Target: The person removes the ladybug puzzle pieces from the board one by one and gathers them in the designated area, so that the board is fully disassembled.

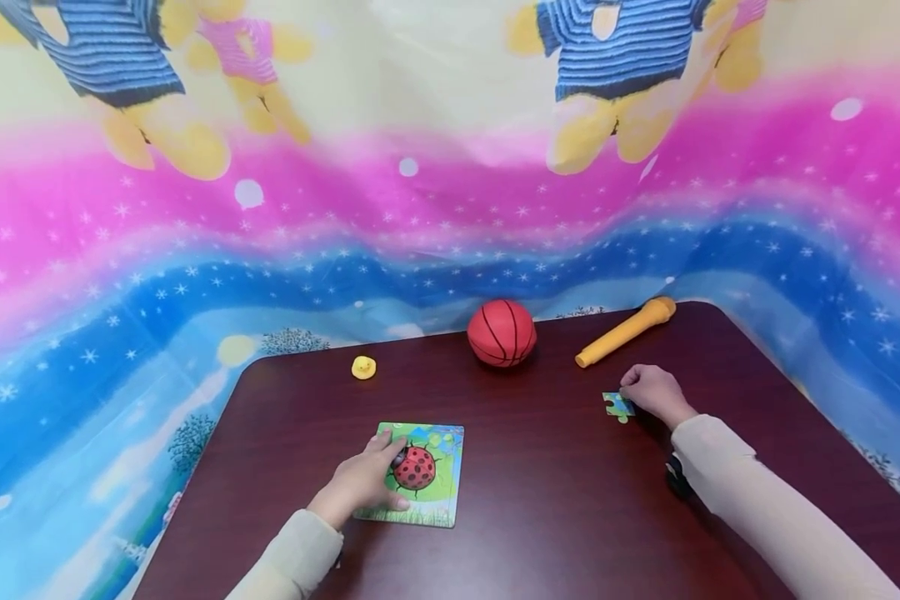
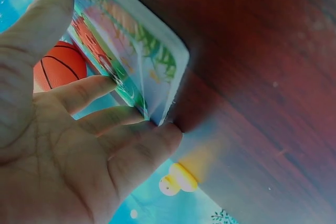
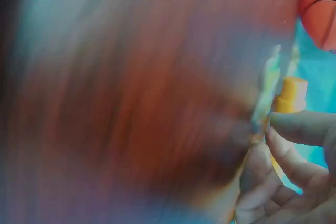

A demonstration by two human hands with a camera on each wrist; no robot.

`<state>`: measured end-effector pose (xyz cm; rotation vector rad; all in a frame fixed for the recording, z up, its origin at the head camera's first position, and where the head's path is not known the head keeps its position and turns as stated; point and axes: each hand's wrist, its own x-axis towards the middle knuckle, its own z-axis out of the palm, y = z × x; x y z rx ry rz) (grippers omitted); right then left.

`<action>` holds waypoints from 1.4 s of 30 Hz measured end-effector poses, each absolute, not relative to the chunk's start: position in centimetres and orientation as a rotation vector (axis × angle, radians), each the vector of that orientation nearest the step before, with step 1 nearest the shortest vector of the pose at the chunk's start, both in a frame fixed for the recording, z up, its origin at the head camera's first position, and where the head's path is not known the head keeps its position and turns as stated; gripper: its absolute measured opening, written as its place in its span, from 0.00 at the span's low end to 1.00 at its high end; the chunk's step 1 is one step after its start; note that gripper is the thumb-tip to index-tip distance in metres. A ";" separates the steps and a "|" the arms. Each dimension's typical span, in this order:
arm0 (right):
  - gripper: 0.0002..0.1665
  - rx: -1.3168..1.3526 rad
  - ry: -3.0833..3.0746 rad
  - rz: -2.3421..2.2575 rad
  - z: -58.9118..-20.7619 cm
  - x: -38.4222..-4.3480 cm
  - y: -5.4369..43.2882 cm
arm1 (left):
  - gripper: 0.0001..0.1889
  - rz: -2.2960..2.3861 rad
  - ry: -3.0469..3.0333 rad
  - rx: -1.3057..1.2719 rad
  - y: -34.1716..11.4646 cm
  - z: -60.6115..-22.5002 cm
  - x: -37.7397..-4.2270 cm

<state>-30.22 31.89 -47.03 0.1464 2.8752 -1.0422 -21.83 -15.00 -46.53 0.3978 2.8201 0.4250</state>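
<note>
My left hand (image 1: 362, 479) rests with spread fingers on the left part of a square ladybug puzzle board (image 1: 442, 504). In the left wrist view its fingers (image 2: 142, 148) reach the edge of the board (image 2: 157, 72), the thumb at another part of it. Over at the right, my right hand (image 1: 654, 392) pinches a small blue and green jigsaw piece (image 1: 617, 406) between thumb and fingertips. The right wrist view shows that piece (image 3: 269, 85) nearly edge-on and blurred, close over the table.
A red toy basketball (image 1: 502, 333) sits at the table's back edge. To its right lies a yellow toy microphone (image 1: 622, 335), just beyond my right hand. A yellow rubber duck (image 1: 363, 367) stands at the back left. A printed curtain (image 1: 420, 208) hangs behind the dark table (image 1: 525, 467).
</note>
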 end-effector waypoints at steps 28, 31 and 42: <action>0.20 0.113 2.884 -1.200 -43.9 -29.2 27.4 | 0.51 0.606 2.794 0.437 -17.3 -46.6 -22.1; 0.21 0.121 2.866 -1.193 -44.0 -29.0 27.5 | 0.50 0.556 2.779 0.431 -17.3 -46.7 -22.1; 0.20 0.078 2.874 -1.175 -44.2 -28.4 27.0 | 0.51 0.456 2.844 0.394 -16.5 -47.4 -22.0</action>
